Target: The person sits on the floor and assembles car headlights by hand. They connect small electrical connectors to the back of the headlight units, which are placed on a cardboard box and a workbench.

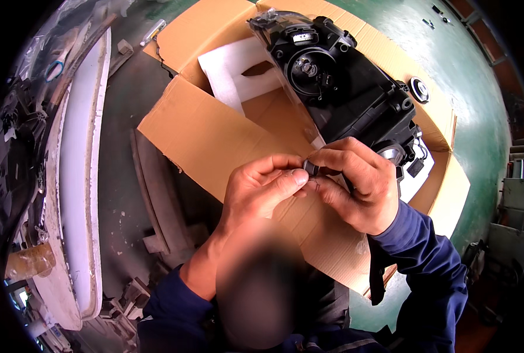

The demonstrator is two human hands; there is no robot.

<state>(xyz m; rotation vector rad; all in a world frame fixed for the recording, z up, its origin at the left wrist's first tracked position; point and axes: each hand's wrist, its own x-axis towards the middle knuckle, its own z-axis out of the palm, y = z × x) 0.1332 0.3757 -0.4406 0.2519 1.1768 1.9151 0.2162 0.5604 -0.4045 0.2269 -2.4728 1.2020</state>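
A small dark cylindrical part (311, 168) with a pale end is pinched between the fingertips of both hands; its exact kind is too small to tell. My left hand (261, 187) grips it from the left with thumb and forefinger. From the right, my right hand (359, 183) closes on it with bent fingers. Just beyond, a black car headlight (356, 88) lies back side up across an open cardboard box (215, 138). A round opening in its housing shows a bulb socket (309, 69). Near my right hand is the headlight's silvery round part (391, 154).
White foam (229, 73) sits inside the box. A round black cap (418, 89) rests on the right flap. Long white panels (82, 170) and a tape roll (31, 262) are at the left, with scissors (54, 69) farther back. Dark car parts (15, 135) crowd the far left.
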